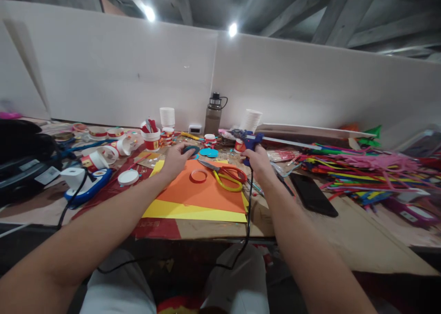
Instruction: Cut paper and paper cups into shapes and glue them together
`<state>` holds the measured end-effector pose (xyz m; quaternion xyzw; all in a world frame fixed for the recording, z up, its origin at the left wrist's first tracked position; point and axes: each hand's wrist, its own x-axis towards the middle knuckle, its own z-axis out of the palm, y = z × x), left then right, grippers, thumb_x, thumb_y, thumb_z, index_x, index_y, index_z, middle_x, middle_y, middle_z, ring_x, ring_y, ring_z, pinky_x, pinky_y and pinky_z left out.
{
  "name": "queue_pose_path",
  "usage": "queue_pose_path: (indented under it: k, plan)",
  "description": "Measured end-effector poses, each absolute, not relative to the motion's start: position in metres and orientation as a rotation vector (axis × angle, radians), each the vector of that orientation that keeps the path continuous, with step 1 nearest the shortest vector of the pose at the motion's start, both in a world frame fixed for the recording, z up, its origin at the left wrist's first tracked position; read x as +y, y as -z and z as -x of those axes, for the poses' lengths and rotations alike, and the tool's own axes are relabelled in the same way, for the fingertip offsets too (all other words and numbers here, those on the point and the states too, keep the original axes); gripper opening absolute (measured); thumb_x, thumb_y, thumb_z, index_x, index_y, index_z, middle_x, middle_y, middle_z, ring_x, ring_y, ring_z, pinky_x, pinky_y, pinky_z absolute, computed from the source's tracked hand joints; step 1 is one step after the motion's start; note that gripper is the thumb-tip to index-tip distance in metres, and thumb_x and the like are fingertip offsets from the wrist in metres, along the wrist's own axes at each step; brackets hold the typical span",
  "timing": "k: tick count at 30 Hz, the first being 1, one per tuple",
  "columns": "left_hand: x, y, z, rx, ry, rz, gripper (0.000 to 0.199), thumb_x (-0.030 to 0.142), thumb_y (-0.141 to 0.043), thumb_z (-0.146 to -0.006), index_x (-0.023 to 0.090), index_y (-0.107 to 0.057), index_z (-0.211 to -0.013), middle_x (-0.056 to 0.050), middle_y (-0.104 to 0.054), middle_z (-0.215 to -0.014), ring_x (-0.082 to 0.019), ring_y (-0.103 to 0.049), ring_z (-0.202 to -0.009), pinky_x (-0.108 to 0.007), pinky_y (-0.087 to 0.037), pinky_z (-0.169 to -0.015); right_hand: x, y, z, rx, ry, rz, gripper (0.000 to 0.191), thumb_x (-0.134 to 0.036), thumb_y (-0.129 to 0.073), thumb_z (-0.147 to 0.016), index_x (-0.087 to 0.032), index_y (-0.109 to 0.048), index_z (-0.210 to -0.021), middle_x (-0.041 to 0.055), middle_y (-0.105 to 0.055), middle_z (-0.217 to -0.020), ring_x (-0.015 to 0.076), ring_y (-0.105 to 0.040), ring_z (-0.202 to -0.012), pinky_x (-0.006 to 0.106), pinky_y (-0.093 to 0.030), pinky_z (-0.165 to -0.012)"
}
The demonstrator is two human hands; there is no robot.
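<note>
My right hand (257, 160) grips a blue hot glue gun (253, 140), its nozzle pointing left and a long white glue stick (292, 142) jutting from its back. A black cord hangs down from the gun. The fingers of my left hand (175, 161) are closed on a dark teal disc (191, 149) above the back left of the paper. Beside it lie blue paper circles (209, 152). Orange paper (186, 192) rests on a yellow sheet (196, 213). On the orange paper are yellow-and-orange-handled scissors (229, 178) and a red ring (199, 176).
At the back stand a bottle (213, 114) and stacks of white cups (167, 116). A phone (313, 194) and a heap of coloured pipe cleaners (361, 169) lie right. Leftward are paper cups (93, 160), a white lid (128, 177) and a blue-and-white power strip (89, 187).
</note>
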<state>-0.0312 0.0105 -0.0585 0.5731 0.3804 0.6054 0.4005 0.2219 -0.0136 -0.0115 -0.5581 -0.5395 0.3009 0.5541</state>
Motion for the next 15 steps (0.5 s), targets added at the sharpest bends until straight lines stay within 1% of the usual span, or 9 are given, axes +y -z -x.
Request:
queue_pose_path:
  k: [4, 7, 9, 12, 15]
  plan:
    - [0.015, 0.056, 0.035, 0.993, -1.577, -1.501, 0.028, 0.037, -0.074, -0.07, 0.015, -0.068, -0.088, -0.004, -0.073, -0.086, -0.015, -0.067, -0.076, -0.033, -0.057, -0.079, -0.026, 0.009, -0.212, -1.393, -0.862, 1.199, 0.032, -0.025, -0.056, -0.06, -0.018, -0.056, -0.091, 0.0, -0.06, -0.077, 0.011, -0.053, -0.058, 0.023, -0.045, -0.051]
    - [0.016, 0.056, 0.037, 0.992, -1.593, -1.51, 0.029, 0.037, -0.073, -0.072, 0.015, -0.068, -0.091, -0.005, -0.073, -0.087, -0.016, -0.068, -0.076, -0.033, -0.056, -0.079, -0.038, 0.004, -0.205, -1.52, -0.955, 1.175, 0.023, -0.029, -0.057, -0.066, -0.017, -0.059, -0.085, -0.0012, -0.058, -0.067, 0.0102, -0.051, -0.053, 0.021, -0.038, -0.046]
    - [0.016, 0.057, 0.037, 1.001, -1.591, -1.525, 0.028, 0.037, -0.072, -0.073, 0.015, -0.068, -0.09, -0.005, -0.073, -0.087, -0.016, -0.068, -0.077, -0.033, -0.056, -0.078, -0.043, 0.003, -0.201, -1.563, -0.972, 1.178, 0.021, -0.034, -0.057, -0.071, -0.018, -0.057, -0.085, -0.0027, -0.055, -0.063, 0.0101, -0.049, -0.05, 0.021, -0.035, -0.044]
    - [0.015, 0.059, 0.036, 1.018, -1.579, -1.562, 0.026, 0.036, -0.072, -0.074, 0.015, -0.068, -0.089, -0.005, -0.072, -0.086, -0.016, -0.068, -0.076, -0.033, -0.055, -0.078, -0.046, 0.006, -0.199, -1.581, -0.979, 1.163, 0.026, -0.04, -0.061, -0.073, -0.018, -0.054, -0.086, -0.0041, -0.053, -0.063, 0.0097, -0.048, -0.048, 0.021, -0.034, -0.043]
    - [0.014, 0.06, 0.035, 1.018, -1.559, -1.607, 0.026, 0.037, -0.071, -0.076, 0.016, -0.069, -0.091, -0.005, -0.072, -0.088, -0.016, -0.068, -0.078, -0.032, -0.056, -0.078, -0.044, 0.01, -0.199, -1.648, -0.968, 1.126, 0.027, -0.042, -0.061, -0.076, -0.018, -0.055, -0.087, -0.0046, -0.052, -0.061, 0.0095, -0.048, -0.049, 0.022, -0.037, -0.046]
